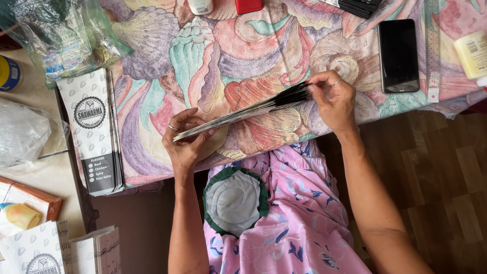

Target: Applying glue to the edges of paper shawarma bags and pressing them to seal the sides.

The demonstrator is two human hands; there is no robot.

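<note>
Nearest to us, at the bottom centre of the frame, lies our lap in pink flowered cloth [299, 223], with a round grey pad edged in dark green [235, 200] resting on it. Above that, in the middle of the frame, we hold a thin fanned stack of flat paper sleeves [243, 112] edge-on over the bench [213, 61], which is covered in a pastel cloth printed with big seashells. Our left hand [185, 139] is clamped on the pale lower-left end of the stack, thumb on top and fingers [178, 124] curled around it, a ring on one of them. Our right hand [335, 99] pinches the dark upper-right end, fingers closed on the edges, and it too wears a ring. Left of centre, a pile of long white printed paper sleeves [94, 132] lies on the bench edge. A clear plastic bag [61, 35] sits in the upper left. At the upper right, a black phone [399, 55] lies face up, just beside a clear ruler [432, 50] and a pale yellow bottle [473, 53]. More white printed sleeves [40, 251] stand at the lower left, near a small yellow bottle [20, 215].
</note>
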